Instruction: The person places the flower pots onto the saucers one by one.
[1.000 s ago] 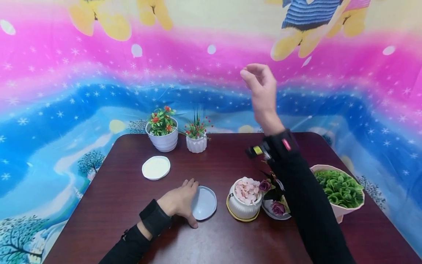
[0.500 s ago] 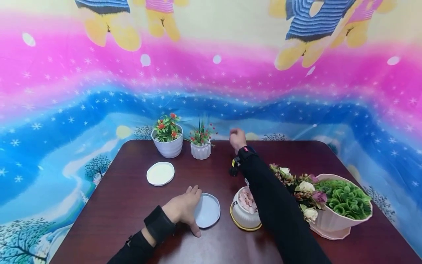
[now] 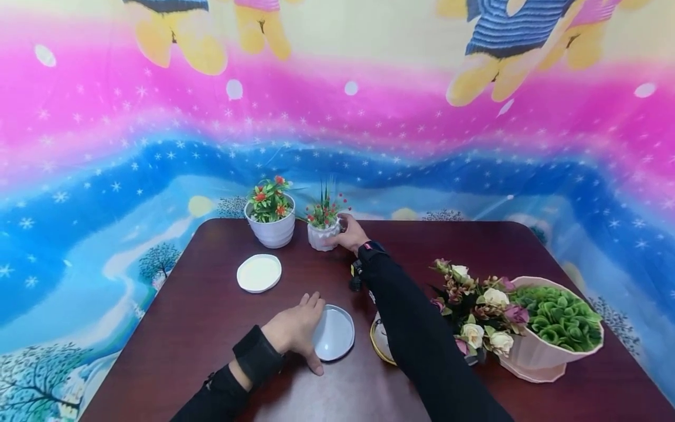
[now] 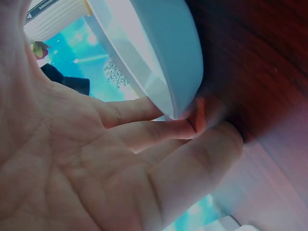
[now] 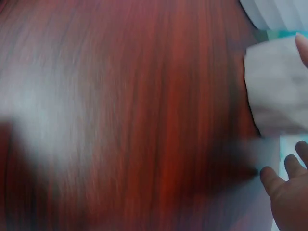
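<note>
In the head view my left hand [image 3: 295, 331] lies at the left side of the round grey-white saucer [image 3: 334, 334], thumb and fingers spread. The left wrist view shows its extended fingers [image 4: 190, 166] at the saucer's edge [image 4: 185, 57], low over the table. At the back, my right hand [image 3: 352, 234] is at the right of a small white fluted pot [image 3: 321, 238] with red-berried greenery, its thumb overlapping the pot's front. In the right wrist view the thumb overlaps that pot [image 5: 276, 89], while the other fingers [image 5: 272, 180] are spread with a gap from it.
A white pot [image 3: 271, 231] of orange-red flowers stands left of the small pot, with a white saucer [image 3: 258, 274] before it. My right sleeve partly hides a ribbed pot on a yellow saucer [image 3: 375, 346]. Roses [image 3: 495, 298] and a pink planter [image 3: 532, 351] stand right.
My right hand has come down from high above the table and moved left to the small fluted pot at the back. The left hand stays at the grey-white saucer.
</note>
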A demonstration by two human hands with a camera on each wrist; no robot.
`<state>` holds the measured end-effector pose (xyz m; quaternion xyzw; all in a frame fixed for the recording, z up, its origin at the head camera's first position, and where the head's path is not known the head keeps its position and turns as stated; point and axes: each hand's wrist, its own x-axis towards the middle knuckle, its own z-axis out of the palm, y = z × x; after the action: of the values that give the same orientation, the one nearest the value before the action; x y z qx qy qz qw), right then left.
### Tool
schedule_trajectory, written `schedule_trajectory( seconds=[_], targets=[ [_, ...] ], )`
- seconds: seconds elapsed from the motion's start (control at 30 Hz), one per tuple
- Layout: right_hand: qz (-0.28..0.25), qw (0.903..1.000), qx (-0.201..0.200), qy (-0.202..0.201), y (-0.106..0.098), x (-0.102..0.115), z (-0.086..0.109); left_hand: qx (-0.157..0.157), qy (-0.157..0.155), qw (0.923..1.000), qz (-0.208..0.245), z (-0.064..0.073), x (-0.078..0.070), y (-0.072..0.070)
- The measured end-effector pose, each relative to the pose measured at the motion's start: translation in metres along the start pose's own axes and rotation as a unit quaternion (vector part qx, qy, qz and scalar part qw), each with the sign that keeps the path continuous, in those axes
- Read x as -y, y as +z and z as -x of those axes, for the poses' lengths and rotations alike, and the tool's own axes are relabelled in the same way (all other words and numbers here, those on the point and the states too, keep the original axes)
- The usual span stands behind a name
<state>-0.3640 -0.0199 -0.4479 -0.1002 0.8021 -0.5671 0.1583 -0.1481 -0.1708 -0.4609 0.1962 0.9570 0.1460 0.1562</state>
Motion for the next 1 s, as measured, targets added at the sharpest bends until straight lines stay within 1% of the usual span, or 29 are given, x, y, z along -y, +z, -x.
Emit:
schedule_trajectory(
  seconds=[0.03, 0.07, 0.17, 0.23, 0.3, 0.33, 0.43, 0.53, 0.57, 0.6, 0.63, 0.7, 0.8, 0.9, 0.93, 1.0],
  targets=[
    [-0.007, 0.9999, -0.005, -0.007, 0.003, 0.0, -0.003, 0.005, -0.007, 1.0, 0.004, 0.002, -0.006, -0.007],
    [-0.018, 0.9997, -0.01, -0.012, 0.006, 0.0, -0.005, 0.006, -0.01, 0.9999, 0.005, 0.003, -0.009, -0.011],
    [-0.065, 0.997, -0.026, -0.033, 0.015, -0.002, -0.01, 0.006, -0.014, 0.9998, 0.013, 0.005, -0.016, -0.018],
    [-0.091, 0.9941, -0.036, -0.047, 0.022, -0.003, -0.012, 0.0, -0.004, 1.0, 0.004, 0.001, -0.008, -0.012],
    [-0.105, 0.9915, -0.047, -0.059, 0.028, -0.005, -0.014, -0.002, -0.006, 1.0, 0.003, -0.001, -0.005, -0.009],
    [-0.108, 0.9905, -0.055, -0.065, 0.031, -0.006, -0.014, -0.006, -0.001, 1.0, -0.001, -0.005, 0.001, -0.002],
    [-0.113, 0.9875, -0.075, -0.079, 0.038, -0.008, -0.015, -0.007, -0.008, 0.9999, 0.006, -0.007, 0.006, 0.003],
    [-0.13, 0.9827, -0.084, -0.102, 0.042, -0.008, -0.016, -0.009, -0.008, 0.9999, 0.007, -0.003, 0.002, 0.001],
    [-0.136, 0.981, -0.085, -0.109, 0.043, -0.007, -0.017, -0.007, -0.013, 0.9998, 0.012, 0.001, -0.004, -0.005],
    [-0.14, 0.9798, -0.087, -0.113, 0.043, -0.008, -0.018, -0.008, -0.013, 0.9998, 0.012, 0.002, -0.006, -0.006],
    [-0.142, 0.979, -0.09, -0.115, 0.044, -0.008, -0.018, -0.008, -0.013, 0.9998, 0.009, 0.003, -0.007, -0.008],
    [-0.149, 0.9771, -0.096, -0.117, 0.045, -0.009, -0.02, -0.003, -0.022, 0.9997, 0.013, 0.009, -0.017, -0.016],
    [-0.148, 0.9766, -0.104, -0.116, 0.046, -0.013, -0.022, -0.001, -0.025, 0.9997, 0.007, 0.01, -0.021, -0.018],
    [-0.146, 0.9763, -0.109, -0.117, 0.047, -0.016, -0.024, 0.003, -0.026, 0.9996, 0.009, 0.01, -0.02, -0.016],
    [-0.144, 0.9764, -0.11, -0.118, 0.047, -0.017, -0.024, -0.001, -0.02, 0.9998, 0.004, 0.006, -0.014, -0.01],
    [-0.135, 0.9777, -0.115, -0.112, 0.047, -0.017, -0.024, -0.001, -0.02, 0.9998, 0.002, 0.002, -0.009, -0.005]
  ],
)
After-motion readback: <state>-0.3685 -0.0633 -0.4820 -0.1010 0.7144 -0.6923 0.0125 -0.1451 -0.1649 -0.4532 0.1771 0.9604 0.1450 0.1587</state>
